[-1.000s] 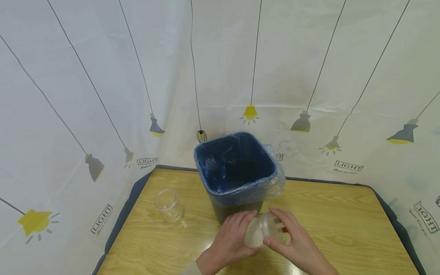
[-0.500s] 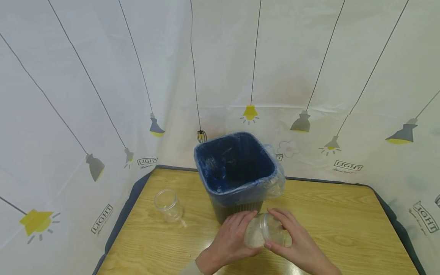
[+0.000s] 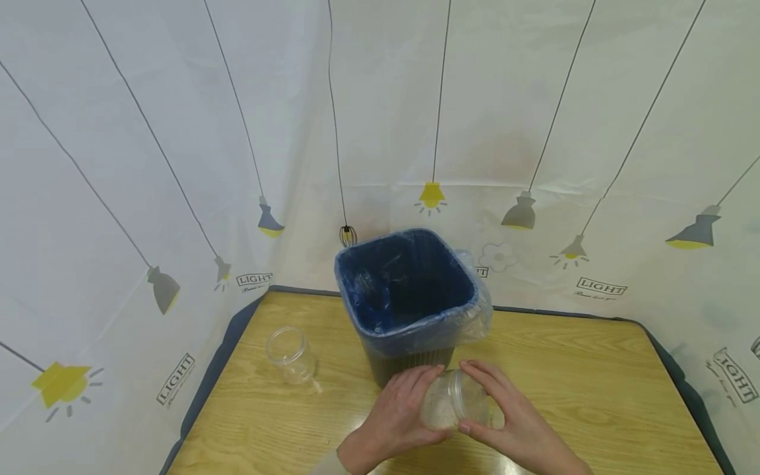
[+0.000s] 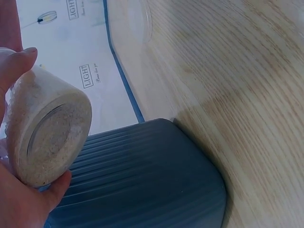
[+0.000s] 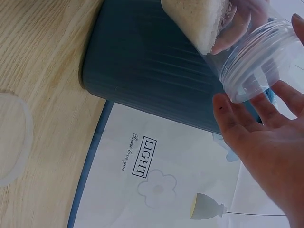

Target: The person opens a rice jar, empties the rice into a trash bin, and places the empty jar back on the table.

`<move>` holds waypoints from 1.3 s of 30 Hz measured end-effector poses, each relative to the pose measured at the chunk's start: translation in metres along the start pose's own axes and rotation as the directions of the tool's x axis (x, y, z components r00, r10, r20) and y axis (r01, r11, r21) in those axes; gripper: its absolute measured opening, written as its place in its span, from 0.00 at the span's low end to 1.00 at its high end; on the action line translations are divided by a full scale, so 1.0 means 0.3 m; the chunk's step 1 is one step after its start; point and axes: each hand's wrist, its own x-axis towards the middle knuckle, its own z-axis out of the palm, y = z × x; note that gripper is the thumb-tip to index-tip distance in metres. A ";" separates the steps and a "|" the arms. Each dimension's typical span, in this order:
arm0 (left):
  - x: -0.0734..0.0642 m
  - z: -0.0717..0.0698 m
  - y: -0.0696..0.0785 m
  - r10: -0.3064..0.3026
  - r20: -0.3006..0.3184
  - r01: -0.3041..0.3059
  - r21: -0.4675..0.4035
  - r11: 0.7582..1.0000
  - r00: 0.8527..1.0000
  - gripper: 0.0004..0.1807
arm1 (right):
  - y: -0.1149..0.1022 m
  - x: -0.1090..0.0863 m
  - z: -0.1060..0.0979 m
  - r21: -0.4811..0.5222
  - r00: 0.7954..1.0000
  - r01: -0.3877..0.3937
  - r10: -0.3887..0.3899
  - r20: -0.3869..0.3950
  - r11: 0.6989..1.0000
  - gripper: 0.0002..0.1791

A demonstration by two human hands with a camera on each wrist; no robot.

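A clear plastic jar [image 3: 441,408] partly filled with white rice [image 5: 202,23] lies tilted on its side between both hands, in front of the bin. My left hand [image 3: 394,419] grips its body, with thumb and fingers wrapped around it near the base. In the left wrist view the jar's round bottom [image 4: 54,137] faces the camera. My right hand [image 3: 519,419] spans the ridged rim end, thumb below and fingers above in the head view. The right wrist view shows the fingertips right at the rim [image 5: 247,66]. Left-hand fingers show through the clear wall.
A dark ribbed bin [image 3: 410,366] with a blue liner bag [image 3: 415,336] stands just behind the hands. Another clear jar [image 3: 293,359] stands upright to its left. A translucent round disc [image 5: 28,128] lies on the wooden table [image 3: 594,382]. A printed sheet [image 3: 380,99] rises behind.
My right hand's fingers have shifted slightly at the jar's rim. My left hand and the jar stay almost in place; the bin and the other jar have not moved.
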 end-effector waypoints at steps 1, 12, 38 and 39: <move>-0.001 0.000 0.000 -0.001 0.001 0.001 -0.004 1.000 1.000 0.58 | -0.002 0.000 0.000 0.016 1.000 -0.008 0.008 0.004 1.000 0.43; -0.001 0.015 0.014 0.018 -0.101 -0.004 0.137 0.991 0.995 0.59 | -0.019 0.017 0.013 0.284 0.915 -0.402 0.396 0.083 0.870 0.39; -0.009 0.007 0.009 0.011 -0.069 -0.004 0.107 0.994 0.998 0.58 | -0.022 0.010 0.013 0.205 0.955 -0.296 0.291 0.053 0.933 0.39; -0.009 0.007 0.009 0.010 -0.066 -0.003 0.099 0.995 0.998 0.58 | -0.021 0.009 0.012 0.193 0.960 -0.279 0.275 0.047 0.941 0.39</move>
